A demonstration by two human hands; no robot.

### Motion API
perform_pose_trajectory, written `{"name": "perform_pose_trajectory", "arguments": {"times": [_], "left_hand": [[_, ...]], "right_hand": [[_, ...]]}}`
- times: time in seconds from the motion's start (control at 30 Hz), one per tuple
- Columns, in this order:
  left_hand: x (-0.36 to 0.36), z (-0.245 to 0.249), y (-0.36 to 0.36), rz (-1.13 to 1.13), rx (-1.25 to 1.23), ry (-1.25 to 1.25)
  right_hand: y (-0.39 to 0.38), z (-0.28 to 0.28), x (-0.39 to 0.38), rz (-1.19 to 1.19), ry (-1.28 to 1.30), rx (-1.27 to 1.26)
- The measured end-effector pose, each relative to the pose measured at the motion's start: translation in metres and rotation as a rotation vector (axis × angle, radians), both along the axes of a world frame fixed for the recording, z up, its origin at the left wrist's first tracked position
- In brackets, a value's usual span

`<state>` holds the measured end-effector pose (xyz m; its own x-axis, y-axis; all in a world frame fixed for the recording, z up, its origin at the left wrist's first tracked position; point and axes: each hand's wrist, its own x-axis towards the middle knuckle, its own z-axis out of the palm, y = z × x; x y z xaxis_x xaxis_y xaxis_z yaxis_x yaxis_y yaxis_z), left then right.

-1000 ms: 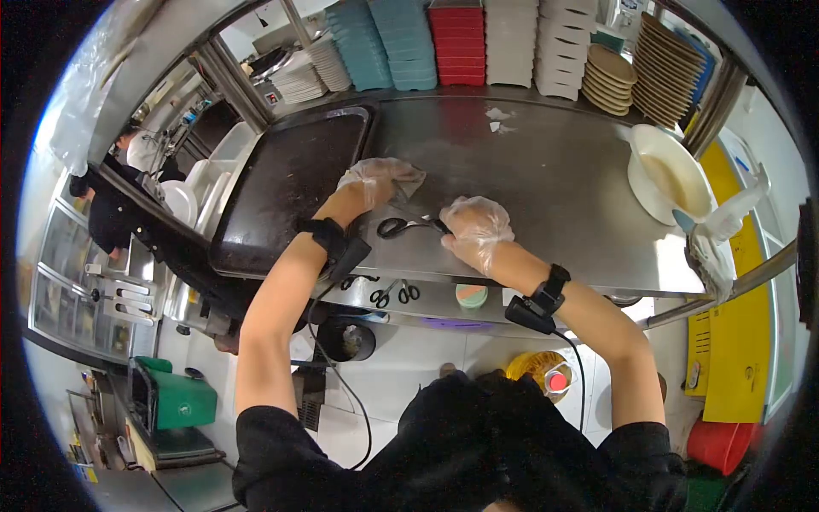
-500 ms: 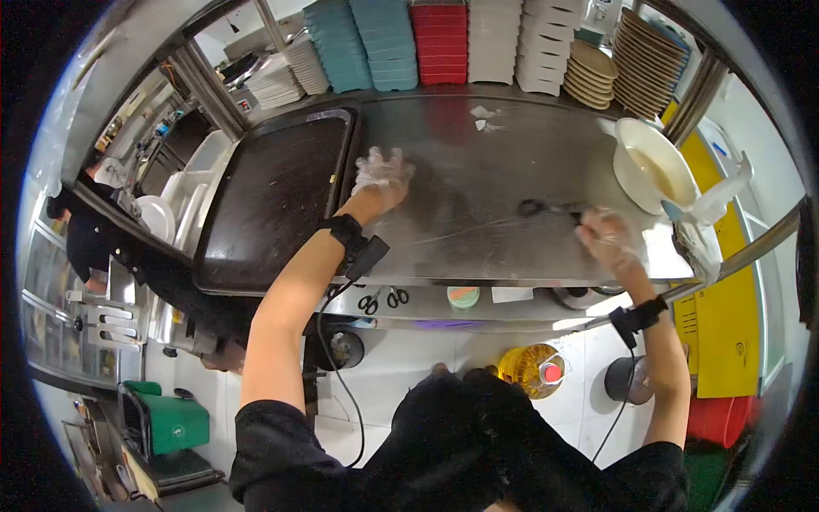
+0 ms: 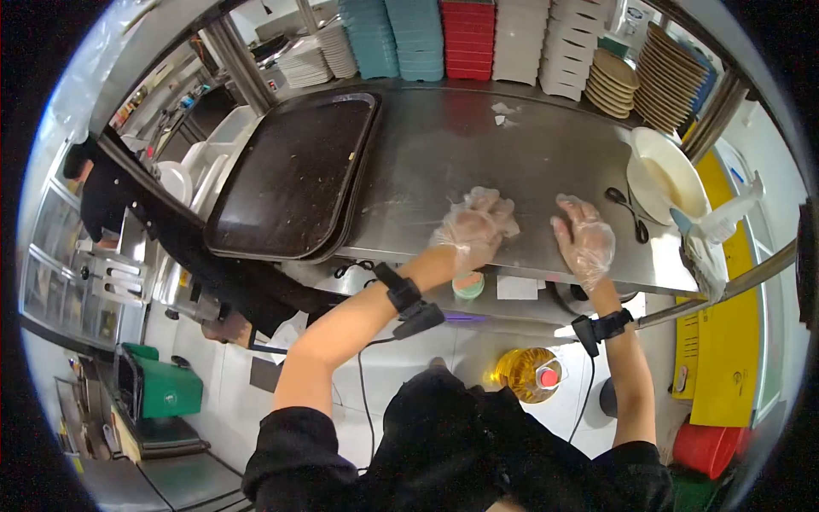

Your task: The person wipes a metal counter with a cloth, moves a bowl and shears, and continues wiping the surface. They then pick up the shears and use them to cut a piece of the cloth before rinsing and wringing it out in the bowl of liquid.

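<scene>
My left hand [image 3: 476, 229], in a clear plastic glove, is over the front part of the steel table [image 3: 418, 154], its fingers loosely apart and no object visible in it. To its right is my right hand [image 3: 585, 242], gloved too, fingers stretched out and thumb apart, holding nothing. Black-handled scissors [image 3: 630, 215] lie on the steel to the right of that hand, beside a cream bowl [image 3: 640, 183] with cloudy liquid in it. Left of my left hand, dark brown trays [image 3: 294, 175] are stacked on the table.
Stacked blue boxes [image 3: 414, 38], red boxes [image 3: 467, 38] and brown plates [image 3: 665, 77] line the back. A spray bottle [image 3: 725, 213] stands by the right edge. Below are an oil jug [image 3: 525, 375] and a green bin [image 3: 162, 384]. A co-worker [image 3: 111, 196] is at left.
My left hand has moved right, away from the trays. The scissors, earlier by my right hand, now lie farther right and turned, near the bowl. My right hand is apart from them and open.
</scene>
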<state>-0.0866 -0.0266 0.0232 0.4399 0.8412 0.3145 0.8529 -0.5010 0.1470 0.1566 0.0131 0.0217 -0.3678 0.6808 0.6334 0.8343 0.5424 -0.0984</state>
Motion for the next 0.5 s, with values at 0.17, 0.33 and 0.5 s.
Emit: {"name": "perform_pose_trajectory", "arguments": {"times": [0.17, 0.33, 0.5], "left_hand": [[-0.111, -0.039, 0.044, 0.365, 0.088, 0.281], [-0.089, -0.008, -0.009, 0.609, -0.088, 0.088], [-0.012, -0.003, -0.045, 0.332, -0.102, -0.012]], "right_hand": [[-0.001, -0.009, 0.007, 0.026, 0.055, -0.098], [0.003, -0.019, 0.015, 0.025, 0.076, -0.082], [0.001, -0.019, 0.008, 0.031, 0.075, -0.126]]}}
